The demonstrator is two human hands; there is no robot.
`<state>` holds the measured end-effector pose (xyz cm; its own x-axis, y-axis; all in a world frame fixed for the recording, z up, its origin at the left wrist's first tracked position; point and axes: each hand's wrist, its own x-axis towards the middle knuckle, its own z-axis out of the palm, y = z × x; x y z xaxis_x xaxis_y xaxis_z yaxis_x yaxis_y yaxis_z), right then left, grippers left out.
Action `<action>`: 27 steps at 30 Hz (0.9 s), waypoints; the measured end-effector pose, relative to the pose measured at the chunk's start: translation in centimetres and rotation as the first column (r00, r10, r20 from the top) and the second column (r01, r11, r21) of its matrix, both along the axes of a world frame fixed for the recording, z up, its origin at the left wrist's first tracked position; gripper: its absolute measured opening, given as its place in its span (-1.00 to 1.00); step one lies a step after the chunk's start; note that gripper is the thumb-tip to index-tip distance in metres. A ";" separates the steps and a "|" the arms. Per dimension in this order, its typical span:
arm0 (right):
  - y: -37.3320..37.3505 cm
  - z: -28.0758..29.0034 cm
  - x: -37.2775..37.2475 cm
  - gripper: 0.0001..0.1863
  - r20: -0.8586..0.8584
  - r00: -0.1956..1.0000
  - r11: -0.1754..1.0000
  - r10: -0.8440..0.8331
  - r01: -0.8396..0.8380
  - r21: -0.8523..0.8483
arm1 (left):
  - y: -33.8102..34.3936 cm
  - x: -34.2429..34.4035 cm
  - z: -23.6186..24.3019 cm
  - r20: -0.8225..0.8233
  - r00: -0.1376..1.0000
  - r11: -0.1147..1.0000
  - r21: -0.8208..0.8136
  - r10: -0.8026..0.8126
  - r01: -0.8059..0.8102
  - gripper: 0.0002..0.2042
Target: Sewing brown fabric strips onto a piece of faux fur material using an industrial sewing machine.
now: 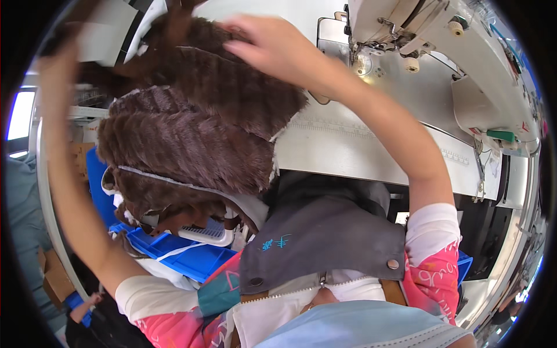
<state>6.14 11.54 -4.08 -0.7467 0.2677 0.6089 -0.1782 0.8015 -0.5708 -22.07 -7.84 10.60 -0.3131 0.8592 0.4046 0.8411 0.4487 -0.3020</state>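
At the left of a white sewing table [348, 152], dark-brown fur pieces [191, 142] hung above a blue plastic bin [200, 261]. The right hand [270, 49] pinched their upper part; the blurred left hand's [60, 58] grip could not be told.

Bright, rim-warped — left fingers [61, 53] blurred, perhaps by motion.

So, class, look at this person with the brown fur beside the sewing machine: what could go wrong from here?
The brown fur reaches past the front edge of the table, above a blue bin, so its weight might drag it down.

Its layers overlap, so an edge could fold under unnoticed.

The right forearm crosses before the sewing machine in this view; it might brush it.
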 end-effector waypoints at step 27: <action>1.2 -3.4 12.6 -0.75 0.238 0.968 0.803 0.082 0.078 -0.591 | 12.3 15.1 -15.3 0.945 -0.019 0.619 0.229 -0.327 0.751 -0.53</action>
<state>18.69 12.72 -7.45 -0.8478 0.5133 0.1336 0.0265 0.2925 -0.9559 -6.99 4.46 -4.67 0.3841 0.9233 -0.0040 0.5205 -0.2130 0.8269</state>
